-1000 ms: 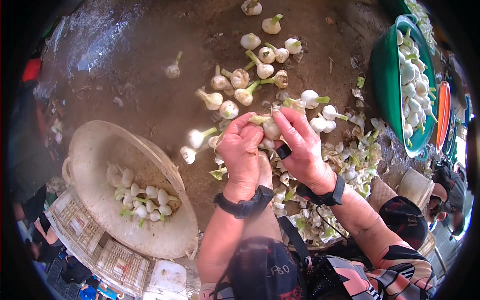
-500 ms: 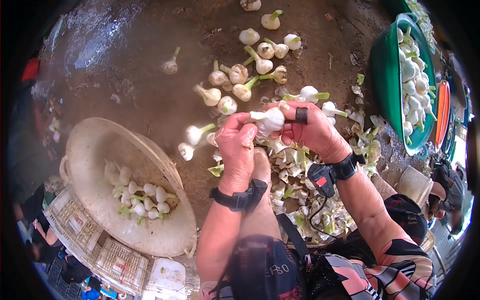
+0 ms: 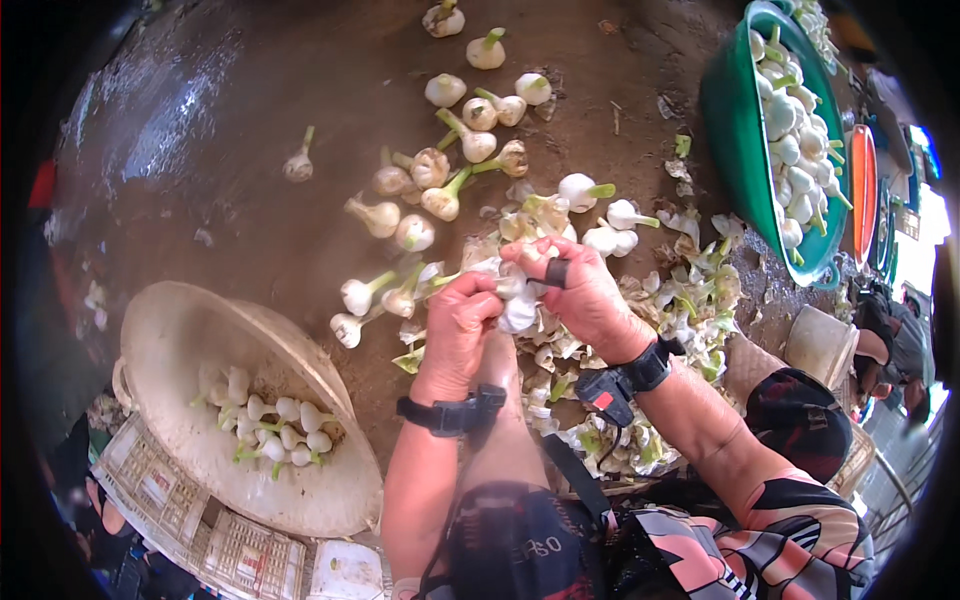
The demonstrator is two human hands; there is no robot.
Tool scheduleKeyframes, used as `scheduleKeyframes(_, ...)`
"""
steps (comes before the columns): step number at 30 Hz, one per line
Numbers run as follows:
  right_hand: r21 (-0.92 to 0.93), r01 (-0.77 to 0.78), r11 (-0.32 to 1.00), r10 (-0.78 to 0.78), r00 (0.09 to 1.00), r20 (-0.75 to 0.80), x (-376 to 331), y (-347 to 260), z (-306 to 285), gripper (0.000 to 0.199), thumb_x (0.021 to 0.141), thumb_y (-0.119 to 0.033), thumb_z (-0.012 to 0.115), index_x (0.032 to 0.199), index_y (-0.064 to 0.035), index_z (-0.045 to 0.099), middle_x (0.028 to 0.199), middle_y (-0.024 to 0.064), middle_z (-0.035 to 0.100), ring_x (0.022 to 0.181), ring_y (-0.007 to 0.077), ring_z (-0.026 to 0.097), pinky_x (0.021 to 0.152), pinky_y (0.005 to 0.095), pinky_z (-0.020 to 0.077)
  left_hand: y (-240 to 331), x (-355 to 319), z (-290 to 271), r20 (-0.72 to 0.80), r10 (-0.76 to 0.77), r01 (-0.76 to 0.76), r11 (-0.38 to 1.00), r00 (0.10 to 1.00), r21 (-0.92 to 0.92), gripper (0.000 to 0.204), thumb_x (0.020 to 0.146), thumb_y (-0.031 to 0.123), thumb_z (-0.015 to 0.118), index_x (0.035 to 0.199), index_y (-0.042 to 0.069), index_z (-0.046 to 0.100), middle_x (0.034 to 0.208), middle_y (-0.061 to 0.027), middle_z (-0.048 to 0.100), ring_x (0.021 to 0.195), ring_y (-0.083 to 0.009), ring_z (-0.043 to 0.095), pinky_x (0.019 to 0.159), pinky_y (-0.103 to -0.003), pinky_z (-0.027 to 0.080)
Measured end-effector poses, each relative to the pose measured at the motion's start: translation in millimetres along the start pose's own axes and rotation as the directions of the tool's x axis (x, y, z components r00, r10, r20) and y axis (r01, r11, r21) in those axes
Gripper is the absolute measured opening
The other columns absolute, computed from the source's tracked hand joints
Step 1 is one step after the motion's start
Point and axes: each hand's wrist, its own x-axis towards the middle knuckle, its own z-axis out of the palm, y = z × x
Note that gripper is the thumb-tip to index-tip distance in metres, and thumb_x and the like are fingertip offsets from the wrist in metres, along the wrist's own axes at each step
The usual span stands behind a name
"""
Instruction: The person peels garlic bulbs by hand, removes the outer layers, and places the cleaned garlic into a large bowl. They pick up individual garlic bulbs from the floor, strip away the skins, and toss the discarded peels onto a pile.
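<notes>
Both hands meet on one white garlic bulb above a heap of peelings. My left hand grips its left side, fingers curled. My right hand pinches it from the right and wears a dark ring on one finger. Each wrist carries a black band. Loose unpeeled garlic bulbs with green stalks lie scattered on the wet brown ground beyond my hands.
A tilted white basin holding peeled garlic sits at lower left on a white crate. A green tub full of garlic stands at upper right. Skins and stalk scraps pile by my right arm. A pale bucket and another person are at far right.
My hands have dropped slightly toward me with the bulb. The right hand has turned over it, and the bulb now sits lower between both hands.
</notes>
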Motion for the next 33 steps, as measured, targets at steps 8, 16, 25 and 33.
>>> scheduleKeyframes(8,0.774,0.005,0.633,-0.146,0.983,0.113,-14.4,-15.4,-76.5,0.042,0.100,-0.024,0.034,0.135,-0.0027,0.044,0.141,0.0195,0.041,0.132,0.0353,0.038,0.110,0.0481,0.0324,-2.7,-17.8,-12.5,0.156,-0.048,-0.042,0.850,0.987,0.525,0.021,0.078,0.001,0.057,0.095,0.000,0.067,0.081,-0.0025,0.064,0.070,-0.0067,0.055,0.062,-0.023,0.043)
scheduleKeyframes(16,0.456,0.199,0.867,-0.275,0.956,0.105,-24.1,-8.9,-54.8,0.047,0.097,-0.025,0.049,0.135,0.0017,0.043,0.137,0.0195,0.048,0.127,0.0296,0.046,0.104,0.0421,0.0405,16.2,-6.5,53.1,0.179,0.095,-0.179,0.818,0.979,0.546,0.024,0.082,0.006,0.068,0.104,-0.003,0.067,0.083,-0.0013,0.065,0.073,-0.0062,0.058,0.068,-0.021,0.048)
scheduleKeyframes(25,-0.043,0.392,0.919,-0.394,0.919,-0.033,-49.8,9.2,-52.7,0.038,0.097,-0.022,0.048,0.127,0.0010,0.054,0.123,0.0135,0.061,0.118,0.0208,0.053,0.101,0.0346,0.0406,-7.4,1.8,62.2,0.215,-0.095,-0.004,0.907,0.972,0.422,0.017,0.086,0.005,0.062,0.097,-0.007,0.067,0.081,-0.0090,0.069,0.070,-0.0144,0.067,0.064,-0.025,0.056)
scheduleKeyframes(33,0.126,0.418,0.900,-0.380,0.892,-0.246,-47.0,18.4,-60.6,0.037,0.098,-0.021,0.048,0.124,0.0041,0.053,0.121,0.0181,0.061,0.114,0.0261,0.057,0.101,0.0353,0.0413,-12.6,0.4,87.7,0.115,0.000,-0.061,0.845,0.993,0.531,0.013,0.086,0.006,0.059,0.091,-0.004,0.066,0.075,-0.0036,0.065,0.061,-0.0101,0.062,0.059,-0.024,0.053)
